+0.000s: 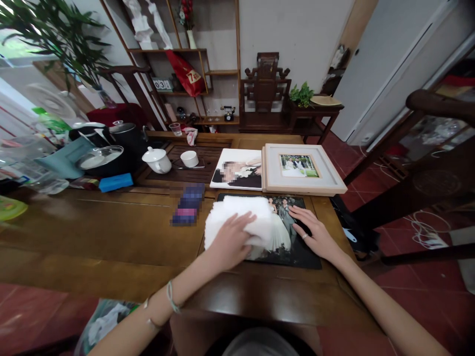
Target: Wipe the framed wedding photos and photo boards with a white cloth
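Observation:
A dark wedding photo print (297, 247) lies flat on the wooden table, showing a couple in a white gown and grey suit. My left hand (233, 237) has a white cloth (230, 210) under its bent fingers, pressed onto the photo's left part, which the cloth hides. On the photo's right side rests my right hand (313, 232), open, fingers spread over the print and a ring on one finger. Just behind the print are a second photo panel (245, 173) and a light wooden picture frame (304, 185) holding a small picture.
A phone-like blurred object (187, 205) lies left of the cloth. Farther back are a lidded white teacup (158, 160), a small white cup (189, 158) and a blue block (116, 182). A dark wooden chair (419, 183) stands close by the table's right edge.

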{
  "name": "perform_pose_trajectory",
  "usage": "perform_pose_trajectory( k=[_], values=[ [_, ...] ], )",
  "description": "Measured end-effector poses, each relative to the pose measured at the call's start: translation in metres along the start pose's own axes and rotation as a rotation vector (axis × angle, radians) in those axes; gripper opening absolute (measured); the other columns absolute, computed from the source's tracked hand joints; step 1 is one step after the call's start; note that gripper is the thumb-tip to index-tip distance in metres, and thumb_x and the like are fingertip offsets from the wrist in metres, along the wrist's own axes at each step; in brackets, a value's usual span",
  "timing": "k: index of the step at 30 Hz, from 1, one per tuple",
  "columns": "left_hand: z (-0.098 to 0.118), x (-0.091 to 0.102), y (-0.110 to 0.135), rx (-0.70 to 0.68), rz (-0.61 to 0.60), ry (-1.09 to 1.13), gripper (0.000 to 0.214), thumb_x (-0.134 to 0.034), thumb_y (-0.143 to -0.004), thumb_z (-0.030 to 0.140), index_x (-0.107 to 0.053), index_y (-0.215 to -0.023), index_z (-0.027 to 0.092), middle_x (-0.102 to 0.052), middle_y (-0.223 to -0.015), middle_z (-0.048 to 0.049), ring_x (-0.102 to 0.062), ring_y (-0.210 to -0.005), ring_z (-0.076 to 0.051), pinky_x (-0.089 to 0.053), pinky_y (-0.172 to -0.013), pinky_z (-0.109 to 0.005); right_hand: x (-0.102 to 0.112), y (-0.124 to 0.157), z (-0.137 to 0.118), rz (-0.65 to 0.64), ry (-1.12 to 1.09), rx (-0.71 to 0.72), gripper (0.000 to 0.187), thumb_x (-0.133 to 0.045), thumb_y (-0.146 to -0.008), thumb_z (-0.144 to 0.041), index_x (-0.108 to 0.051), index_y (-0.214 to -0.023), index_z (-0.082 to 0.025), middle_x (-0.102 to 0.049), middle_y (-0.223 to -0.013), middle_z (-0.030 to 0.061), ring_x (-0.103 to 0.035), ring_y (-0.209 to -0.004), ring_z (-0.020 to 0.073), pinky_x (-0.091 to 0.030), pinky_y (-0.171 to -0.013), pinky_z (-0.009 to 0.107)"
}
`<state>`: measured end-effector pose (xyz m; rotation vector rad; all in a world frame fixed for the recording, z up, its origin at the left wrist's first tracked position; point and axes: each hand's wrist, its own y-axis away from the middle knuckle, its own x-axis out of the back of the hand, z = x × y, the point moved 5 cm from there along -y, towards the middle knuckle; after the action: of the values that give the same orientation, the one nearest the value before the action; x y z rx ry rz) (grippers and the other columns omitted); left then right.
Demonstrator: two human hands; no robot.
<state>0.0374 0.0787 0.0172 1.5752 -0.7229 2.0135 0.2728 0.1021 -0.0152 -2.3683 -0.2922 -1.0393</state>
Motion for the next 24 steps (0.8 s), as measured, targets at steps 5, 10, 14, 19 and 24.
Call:
perform_pose_trajectory(
  k=[5, 10, 14, 19, 24],
  values=[
    [0.003, 0.004, 0.016, -0.029, -0.010, 0.072, 0.037, -0.054, -0.076, 0.011, -0.069, -0.107, 0.026, -0.039, -0.148, -0.0039, -0.025, -0.141, -0.029, -0.018, -0.114, -0.054, 0.000, 0.000, 0.001, 0.007, 0.006, -0.005, 0.035, -0.047, -0.093, -0.028, -0.055, -0.128, -0.026, -0.056, -0.134, 0.0082, -0.045, -0.130, 0.0256, -0.038, -0.108, 0.053],
    [0.057, -0.008, 0.036, -0.227, -0.060, 0.084, 0.019, -0.056, -0.081, 0.021, -0.071, -0.091, 0.020, -0.033, -0.151, -0.0038, -0.019, -0.142, -0.032, -0.011, -0.116, -0.054, 0.000, 0.000, 0.001, 0.006, 0.011, 0.002, 0.035, -0.048, -0.093, -0.027, -0.055, -0.127, -0.026, -0.056, -0.135, 0.0079, -0.045, -0.130, 0.0254, -0.038, -0.108, 0.052],
    [0.040, 0.002, 0.012, -0.090, 0.014, 0.256, 0.025, -0.053, -0.082, 0.017, -0.068, -0.102, 0.021, -0.048, -0.140, -0.0095, -0.043, -0.129, -0.029, -0.029, -0.109, -0.048, 0.000, 0.000, 0.001, 0.001, 0.015, 0.012, 0.034, -0.048, -0.093, -0.025, -0.054, -0.127, -0.025, -0.056, -0.134, 0.0088, -0.044, -0.130, 0.0249, -0.038, -0.108, 0.051],
    [0.006, 0.008, -0.058, 0.013, 0.016, 0.546, 0.025, -0.045, -0.092, 0.028, -0.066, -0.087, 0.015, -0.069, -0.088, -0.0070, -0.062, -0.087, -0.023, -0.045, -0.084, -0.034, 0.000, 0.000, 0.002, 0.034, 0.042, 0.014, 0.031, -0.050, -0.091, -0.027, -0.058, -0.121, -0.023, -0.059, -0.128, 0.0115, -0.049, -0.125, 0.0272, -0.041, -0.104, 0.051],
    [0.012, 0.002, -0.120, -0.076, 0.000, 0.616, 0.030, -0.041, -0.094, 0.031, -0.063, -0.098, 0.013, -0.068, -0.100, -0.0066, -0.061, -0.090, -0.020, -0.046, -0.082, -0.029, 0.000, 0.001, 0.000, 0.045, 0.067, 0.012, 0.027, -0.049, -0.091, -0.026, -0.058, -0.116, -0.022, -0.060, -0.121, 0.0122, -0.052, -0.118, 0.0274, -0.044, -0.100, 0.050]
  ],
)
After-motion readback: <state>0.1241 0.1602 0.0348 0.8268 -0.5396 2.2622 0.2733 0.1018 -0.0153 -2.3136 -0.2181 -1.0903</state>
